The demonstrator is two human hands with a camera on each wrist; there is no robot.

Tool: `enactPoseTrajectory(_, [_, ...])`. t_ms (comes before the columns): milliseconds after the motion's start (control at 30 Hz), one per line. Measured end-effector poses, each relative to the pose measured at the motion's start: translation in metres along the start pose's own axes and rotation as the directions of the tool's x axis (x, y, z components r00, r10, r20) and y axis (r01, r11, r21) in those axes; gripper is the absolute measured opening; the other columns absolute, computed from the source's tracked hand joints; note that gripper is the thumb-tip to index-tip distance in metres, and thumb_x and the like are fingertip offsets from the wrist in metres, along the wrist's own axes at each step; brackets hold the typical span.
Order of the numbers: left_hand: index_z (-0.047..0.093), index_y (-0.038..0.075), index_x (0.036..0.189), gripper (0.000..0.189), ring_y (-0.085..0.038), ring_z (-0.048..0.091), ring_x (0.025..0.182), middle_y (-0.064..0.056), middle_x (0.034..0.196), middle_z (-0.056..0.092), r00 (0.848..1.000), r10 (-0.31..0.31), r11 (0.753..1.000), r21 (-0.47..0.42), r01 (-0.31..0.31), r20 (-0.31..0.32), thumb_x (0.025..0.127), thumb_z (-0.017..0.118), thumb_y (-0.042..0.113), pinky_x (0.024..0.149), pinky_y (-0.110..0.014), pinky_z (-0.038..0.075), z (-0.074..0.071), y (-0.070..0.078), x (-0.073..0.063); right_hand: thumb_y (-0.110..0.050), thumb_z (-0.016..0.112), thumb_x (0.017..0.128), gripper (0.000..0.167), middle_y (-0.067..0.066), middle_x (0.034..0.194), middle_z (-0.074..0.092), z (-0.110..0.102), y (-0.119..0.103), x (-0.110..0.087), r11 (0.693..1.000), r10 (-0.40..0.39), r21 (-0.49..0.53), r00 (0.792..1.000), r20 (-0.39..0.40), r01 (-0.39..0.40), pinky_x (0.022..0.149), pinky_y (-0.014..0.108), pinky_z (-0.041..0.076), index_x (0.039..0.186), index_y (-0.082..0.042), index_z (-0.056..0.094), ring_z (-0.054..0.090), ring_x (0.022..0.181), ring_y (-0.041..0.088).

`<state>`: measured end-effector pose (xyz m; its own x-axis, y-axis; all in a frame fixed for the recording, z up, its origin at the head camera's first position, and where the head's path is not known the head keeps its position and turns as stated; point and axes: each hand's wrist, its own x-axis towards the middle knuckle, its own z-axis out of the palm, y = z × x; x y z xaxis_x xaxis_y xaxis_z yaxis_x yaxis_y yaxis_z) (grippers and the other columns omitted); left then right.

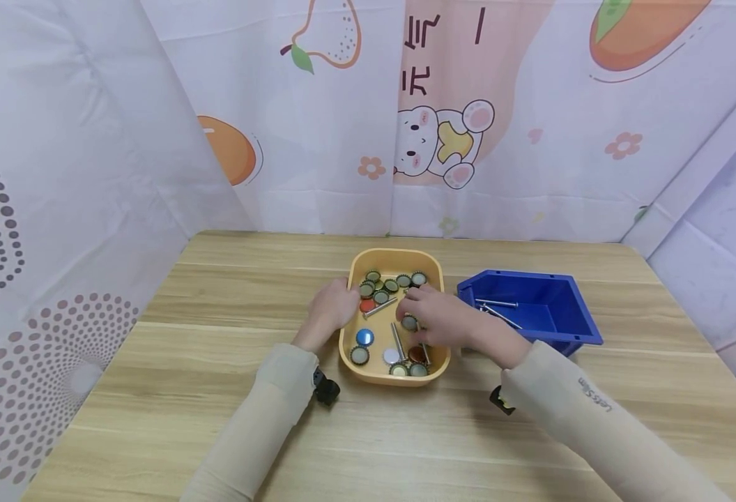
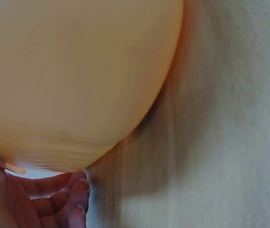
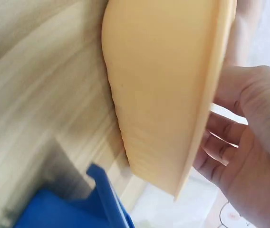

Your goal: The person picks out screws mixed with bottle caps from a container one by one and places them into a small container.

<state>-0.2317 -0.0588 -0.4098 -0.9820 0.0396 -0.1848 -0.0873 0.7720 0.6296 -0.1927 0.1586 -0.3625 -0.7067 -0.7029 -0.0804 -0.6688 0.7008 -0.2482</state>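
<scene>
Wearing pale sleeves [image 1: 612,432], the right one lettered "Let's Slim", I grasp the left rim of the yellow tray [image 1: 393,381] with the fingers of my left hand [image 1: 334,307]. My right hand [image 1: 443,317] reaches inside, fingers bent among bottle caps [image 1: 359,355] and bolts [image 1: 398,341]; whether they pinch anything I cannot tell. On the desk [image 1: 217,335], just right of the tray, a blue bin [image 1: 543,321] holds more bolts. Beyond hangs a curtain [image 1: 330,209] printed sideways with 元气.

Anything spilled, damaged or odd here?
Only the curtain looks odd: its bear and lettering lie sideways. No spill or damage visible: caps sit inside the yellow tray, screws in that and the blue bin.
</scene>
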Motion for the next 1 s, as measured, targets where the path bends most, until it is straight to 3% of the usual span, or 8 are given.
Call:
enactPoseTrajectory(167, [0.063,0.008,0.106,0.036,-0.02,0.059,0.063,-0.007,0.077,0.061,1.0,0.001,1.0,-0.004,-0.001,0.0,0.1,0.038,0.033,0.054,-0.03,0.044,0.0,0.0,0.0,-0.017,0.076,0.084,0.027,0.005,0.113,0.062,0.01,-0.003,0.004,0.999,-0.041,-0.012,0.999,-0.007,0.041,0.087,0.039,0.05,0.108,-0.012,0.067,0.054,0.103,0.023])
enactPoseTrajectory(333, [0.063,0.008,0.107,0.036,-0.02,0.059,0.063,-0.007,0.077,0.061,1.0,-0.003,1.0,-0.003,0.003,0.001,0.1,0.039,0.033,0.054,-0.029,0.044,0.0,0.0,0.0,-0.011,0.075,0.084,0.032,0.012,0.131,0.057,0.015,-0.006,0.006,0.997,-0.06,-0.037,0.997,0.057,0.062,0.106,0.053,0.045,0.114,-0.012,0.065,0.048,0.129,0.04])
enactPoseTrajectory(467, [0.063,0.009,0.108,0.036,-0.02,0.058,0.064,-0.007,0.078,0.062,1.0,-0.007,1.0,0.006,0.007,0.001,0.1,0.039,0.033,0.056,-0.03,0.042,0.0,0.0,0.0,-0.01,0.075,0.082,0.035,0.013,0.134,0.055,0.018,-0.008,0.009,0.997,-0.059,-0.05,0.994,0.093,0.064,0.111,0.06,0.037,0.115,-0.012,0.064,0.041,0.136,0.046])
enactPoseTrajectory(600, [0.063,0.008,0.11,0.037,-0.02,0.058,0.064,-0.007,0.078,0.061,1.0,-0.009,1.0,0.0,0.009,0.002,0.1,0.039,0.034,0.055,-0.03,0.043,0.0,0.0,0.0,-0.012,0.076,0.082,0.033,0.01,0.13,0.057,0.02,-0.01,0.011,0.998,-0.028,-0.055,0.994,0.106,0.034,0.108,0.06,0.04,0.113,-0.013,0.065,0.042,0.135,0.044])
enactPoseTrajectory(800, [0.063,0.009,0.107,0.036,-0.021,0.058,0.065,-0.007,0.078,0.061,1.0,-0.007,1.0,-0.008,0.007,-0.002,0.1,0.039,0.035,0.056,-0.03,0.043,0.0,-0.001,0.0,-0.025,0.08,0.082,0.03,0.006,0.121,0.056,0.026,-0.009,0.015,0.996,0.022,-0.085,0.994,0.112,-0.012,0.099,0.05,0.049,0.106,-0.017,0.064,0.051,0.121,0.033])
enactPoseTrajectory(1000, [0.063,0.008,0.109,0.038,-0.021,0.058,0.066,-0.008,0.079,0.061,1.0,-0.004,1.0,-0.002,0.004,-0.002,0.101,0.038,0.035,0.055,-0.029,0.044,0.001,-0.001,0.0,-0.035,0.077,0.083,0.023,-0.001,0.097,0.05,0.03,-0.007,0.016,0.994,0.053,-0.101,0.993,0.105,-0.043,0.075,0.035,0.049,0.089,-0.021,0.06,0.051,0.097,0.022])
